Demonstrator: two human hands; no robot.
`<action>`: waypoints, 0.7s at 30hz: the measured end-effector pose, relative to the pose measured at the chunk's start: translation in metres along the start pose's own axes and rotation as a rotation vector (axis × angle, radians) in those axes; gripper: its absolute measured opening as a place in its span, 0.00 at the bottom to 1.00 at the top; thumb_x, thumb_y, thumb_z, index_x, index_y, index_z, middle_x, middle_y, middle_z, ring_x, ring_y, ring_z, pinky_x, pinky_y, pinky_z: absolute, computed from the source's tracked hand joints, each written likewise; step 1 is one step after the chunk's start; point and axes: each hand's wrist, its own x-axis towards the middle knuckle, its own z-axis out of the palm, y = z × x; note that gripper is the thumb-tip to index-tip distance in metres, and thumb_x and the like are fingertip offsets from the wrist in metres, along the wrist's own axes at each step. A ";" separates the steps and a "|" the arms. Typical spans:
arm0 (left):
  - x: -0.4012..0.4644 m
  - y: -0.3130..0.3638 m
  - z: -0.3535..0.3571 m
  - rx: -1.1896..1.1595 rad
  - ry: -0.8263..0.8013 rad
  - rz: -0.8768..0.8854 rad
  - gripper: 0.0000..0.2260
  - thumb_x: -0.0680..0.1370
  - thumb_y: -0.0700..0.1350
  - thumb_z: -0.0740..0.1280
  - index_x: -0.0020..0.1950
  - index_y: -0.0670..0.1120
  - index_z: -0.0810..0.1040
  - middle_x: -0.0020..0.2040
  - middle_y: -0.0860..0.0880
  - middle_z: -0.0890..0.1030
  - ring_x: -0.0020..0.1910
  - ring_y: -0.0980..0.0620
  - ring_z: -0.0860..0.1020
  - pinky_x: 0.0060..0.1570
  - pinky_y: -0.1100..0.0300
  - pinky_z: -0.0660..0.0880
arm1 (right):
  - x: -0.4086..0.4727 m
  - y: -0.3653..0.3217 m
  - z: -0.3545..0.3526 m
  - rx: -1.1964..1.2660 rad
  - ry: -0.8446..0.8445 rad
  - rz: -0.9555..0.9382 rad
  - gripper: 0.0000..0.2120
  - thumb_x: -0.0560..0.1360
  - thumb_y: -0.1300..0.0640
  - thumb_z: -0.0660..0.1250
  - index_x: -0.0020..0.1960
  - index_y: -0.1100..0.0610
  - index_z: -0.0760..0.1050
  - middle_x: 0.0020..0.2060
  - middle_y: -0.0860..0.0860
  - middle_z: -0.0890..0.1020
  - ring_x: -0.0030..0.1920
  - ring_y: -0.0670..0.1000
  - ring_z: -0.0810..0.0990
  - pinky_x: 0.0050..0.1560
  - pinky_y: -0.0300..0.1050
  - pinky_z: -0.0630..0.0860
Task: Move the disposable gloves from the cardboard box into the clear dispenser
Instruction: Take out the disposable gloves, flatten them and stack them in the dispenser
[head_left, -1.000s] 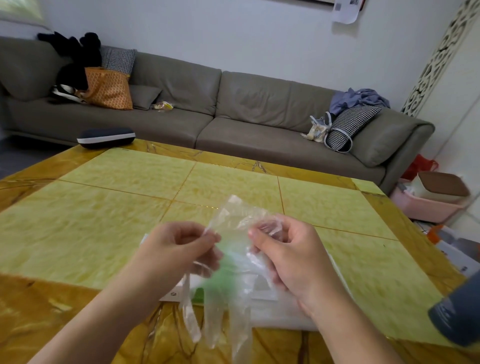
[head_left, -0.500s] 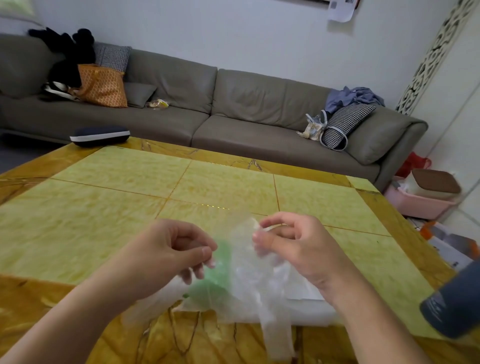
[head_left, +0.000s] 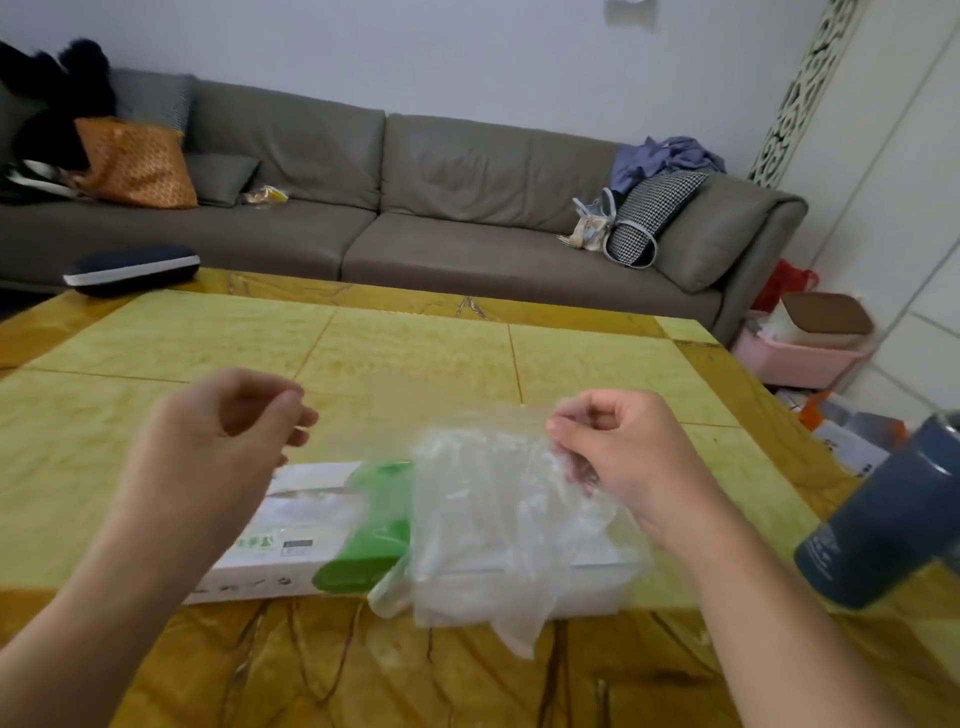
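The thin, clear, crinkled plastic disposable gloves (head_left: 483, 525) hang as a loose bunch from my right hand (head_left: 618, 457) and drape down over the flat white cardboard box with a green band (head_left: 291, 530), their lower ends trailing past the box's near edge onto the table. My right hand pinches the upper edge of the bunch between thumb and curled fingers; the remaining fingers are folded toward the palm. My left hand (head_left: 218, 436) is raised above the left part of the box, apart from the gloves, with thumb and forefinger brought close together and the other fingers curled; whether a film of plastic is caught between those fingertips I cannot tell, as the frame is blurred there. The box lies lengthwise on the near part of the yellow-green and amber stone-patterned table (head_left: 415, 353), just inside its near border. At the right edge of the table stands a dark blue cylindrical tumbler (head_left: 883, 519), tilted in the wide-angle view. A dark oblong case with a white stripe (head_left: 130, 267) rests at the far left corner. Beyond the table runs a long grey-brown sofa (head_left: 441, 208) carrying an orange cushion (head_left: 135, 163) and a black-and-white checked cushion (head_left: 649, 208). A pink plastic basket (head_left: 795, 358) sits on the floor to the right.
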 end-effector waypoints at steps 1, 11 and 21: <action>-0.005 0.004 0.001 0.071 0.074 0.092 0.03 0.82 0.46 0.68 0.52 0.55 0.81 0.43 0.55 0.85 0.46 0.56 0.83 0.43 0.57 0.77 | 0.002 0.003 0.000 -0.027 0.024 0.008 0.05 0.80 0.65 0.72 0.45 0.62 0.83 0.34 0.59 0.85 0.28 0.52 0.80 0.29 0.45 0.76; -0.036 0.025 0.118 0.677 -0.743 0.343 0.14 0.84 0.55 0.62 0.69 0.58 0.74 0.62 0.57 0.78 0.58 0.55 0.77 0.58 0.54 0.78 | 0.001 0.020 0.005 -0.355 -0.056 0.065 0.09 0.80 0.61 0.69 0.42 0.61 0.81 0.28 0.54 0.84 0.23 0.48 0.81 0.28 0.42 0.77; -0.015 0.011 0.143 0.745 -1.077 0.142 0.16 0.80 0.56 0.71 0.67 0.58 0.78 0.56 0.58 0.83 0.54 0.58 0.80 0.56 0.61 0.76 | 0.007 0.025 0.003 -0.733 -0.047 0.074 0.10 0.75 0.65 0.67 0.36 0.61 0.81 0.29 0.56 0.83 0.27 0.57 0.84 0.30 0.54 0.84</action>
